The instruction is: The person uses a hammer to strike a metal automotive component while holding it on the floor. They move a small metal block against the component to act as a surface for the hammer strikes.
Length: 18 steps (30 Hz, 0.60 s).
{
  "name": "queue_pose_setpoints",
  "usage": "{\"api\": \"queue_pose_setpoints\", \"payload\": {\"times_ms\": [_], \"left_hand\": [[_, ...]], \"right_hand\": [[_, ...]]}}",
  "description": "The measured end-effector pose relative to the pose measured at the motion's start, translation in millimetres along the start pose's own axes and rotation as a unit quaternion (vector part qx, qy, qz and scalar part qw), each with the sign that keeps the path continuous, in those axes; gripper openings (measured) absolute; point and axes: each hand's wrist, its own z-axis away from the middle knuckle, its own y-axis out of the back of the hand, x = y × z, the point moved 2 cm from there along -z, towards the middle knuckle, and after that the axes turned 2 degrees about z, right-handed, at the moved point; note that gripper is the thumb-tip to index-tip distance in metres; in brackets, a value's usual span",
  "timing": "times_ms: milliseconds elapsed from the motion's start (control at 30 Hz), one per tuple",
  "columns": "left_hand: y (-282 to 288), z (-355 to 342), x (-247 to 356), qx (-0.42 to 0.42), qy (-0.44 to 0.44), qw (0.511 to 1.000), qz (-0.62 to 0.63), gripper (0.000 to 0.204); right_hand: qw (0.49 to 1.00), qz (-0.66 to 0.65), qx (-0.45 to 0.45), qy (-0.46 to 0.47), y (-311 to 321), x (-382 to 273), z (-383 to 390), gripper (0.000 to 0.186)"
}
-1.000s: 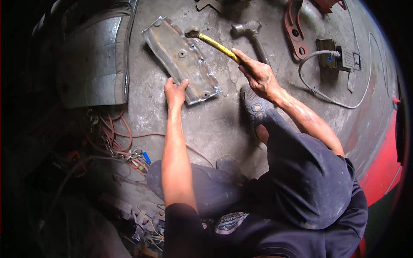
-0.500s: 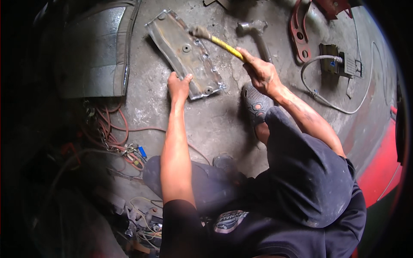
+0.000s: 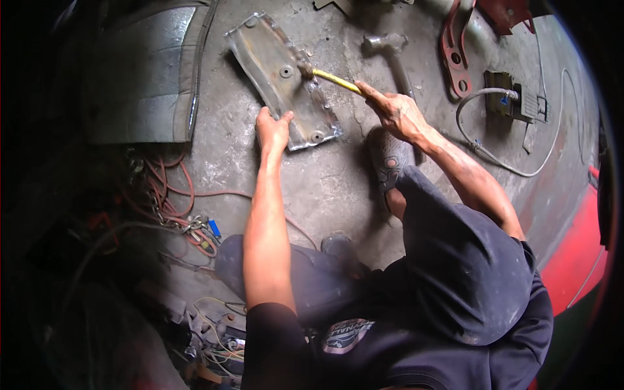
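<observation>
A worn, roughly rectangular sheet-metal panel [image 3: 263,62] with ragged edges and a few round holes lies slanted on the concrete floor. My left hand [image 3: 273,130] grips its near left edge, thumb on top and fingers curled under. In my right hand [image 3: 400,117] is a hammer [image 3: 335,80] with a yellow handle, the fist closed around its lower end. The hammer's dark head is at the panel's right edge, right of the middle hole; it looks to be in contact. A larger hammer [image 3: 387,44] lies on the floor beyond my right hand.
A quilted silver-grey pad [image 3: 146,84] lies at the left, above tangled reddish hoses [image 3: 170,188] and a chain. Red metal brackets [image 3: 455,58] and a small metal device [image 3: 507,97] with a grey hose are at the right. My shoe [image 3: 391,156] is near the panel.
The hammer head has come down and nearer me onto the panel's right edge. My left hand keeps its hold on the panel.
</observation>
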Motion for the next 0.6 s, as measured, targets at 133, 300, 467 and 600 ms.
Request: {"api": "queue_pose_setpoints", "payload": {"times_ms": [133,300,467,600], "left_hand": [[0.8,12.4,14.1,-0.004,0.002,1.0,-0.008,0.035],[0.2,8.5,16.1,0.006,-0.012,1.0,0.002,0.036],[6.2,2.5,10.6,0.004,-0.037,0.999,-0.005,0.034],[-2.0,-0.4,18.8,0.013,-0.015,1.0,-0.024,0.035]], "right_hand": [[0.992,-0.063,0.112,0.018,-3.4,-4.8,12.6,0.053],[0.999,-0.022,0.018,-0.02,6.9,1.8,4.9,0.052],[0.969,-0.108,0.21,0.074,16.4,-28.4,8.1,0.055],[0.998,0.0,-0.037,-0.054,1.1,5.1,5.5,0.057]]}}
